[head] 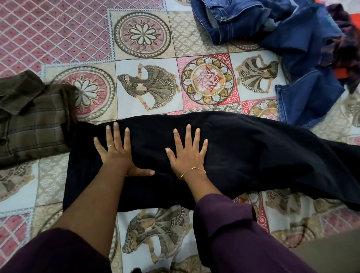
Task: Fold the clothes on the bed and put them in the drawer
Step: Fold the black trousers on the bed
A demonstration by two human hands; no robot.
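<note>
black cloth, one garment (226, 159), laid long across the patterned bedsheet (148, 88) before us; our left hand (120, 152) and right hand (186, 155) both lie flat on it, fingers spread, gripping nothing; brown checked shirt (23, 119) touching its left end; blue jeans (284, 37) heaped well apart, unfolded; risks, as we judge: the rumpled right end may fold in crooked; smoothing leftward could shove the shirt out of shape; no drawer in view.

Both forearms emerge from dark purple sleeves (242, 233) pushed up toward the elbows, the left hand (116, 151) bearing a thin gold ring (110, 146) and the right wrist a slim gold bracelet (193, 171).
</note>
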